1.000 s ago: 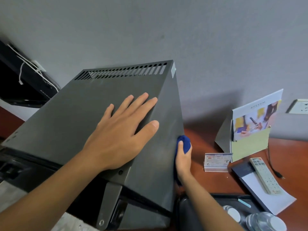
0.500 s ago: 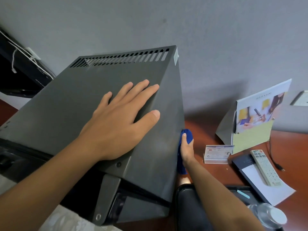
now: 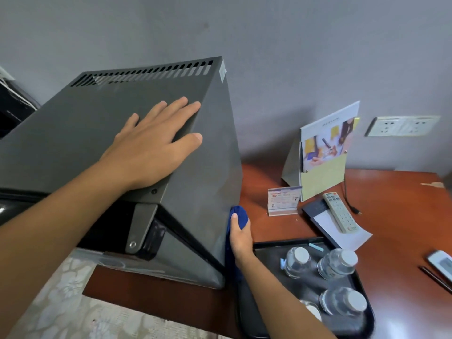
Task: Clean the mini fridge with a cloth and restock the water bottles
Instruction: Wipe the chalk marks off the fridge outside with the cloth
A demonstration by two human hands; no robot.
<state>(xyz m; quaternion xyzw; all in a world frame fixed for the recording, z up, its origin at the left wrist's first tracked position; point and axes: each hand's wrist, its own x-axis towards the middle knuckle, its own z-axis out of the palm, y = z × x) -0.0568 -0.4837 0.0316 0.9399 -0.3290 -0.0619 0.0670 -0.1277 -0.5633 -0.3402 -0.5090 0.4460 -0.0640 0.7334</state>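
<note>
Mini fridge (image 3: 102, 133): dark grey metal case standing on the reddish-brown surface (image 3: 396, 216), vent slots along the top rear edge, a hinge bracket at the front corner just below the heel of the left hand.

Left hand (image 3: 149, 150): laid flat on the fridge top, fingers (image 3: 176, 111) straight and slightly spread, tips reaching toward the right top edge, thumb lying along that edge. It holds nothing.

Right hand (image 3: 241, 237): pressed against the lower right side panel of the fridge, fingers curled round the cloth, thumb pointing up along the panel.

Cloth (image 3: 241, 216): dark blue, bunched between the right fingers and the fridge side; its upper fold shows above the fingertips, the rest trails down behind the wrist.

Water bottles (image 3: 338, 264): clear, white-capped, upright in a group on a black tray (image 3: 367, 311), just right of the right forearm and below the right fingers.

Remote control (image 3: 340, 212): white, lying across a dark folder (image 3: 315, 209) with a white sheet, right of the right fingers.

Card holder (image 3: 283, 200): small clear stand, between the fridge side and the remote.

Brochure stand (image 3: 325, 152): upright against the grey wall, beyond the card holder.

Wall socket (image 3: 403, 126): white plate on the wall, far right.
</note>
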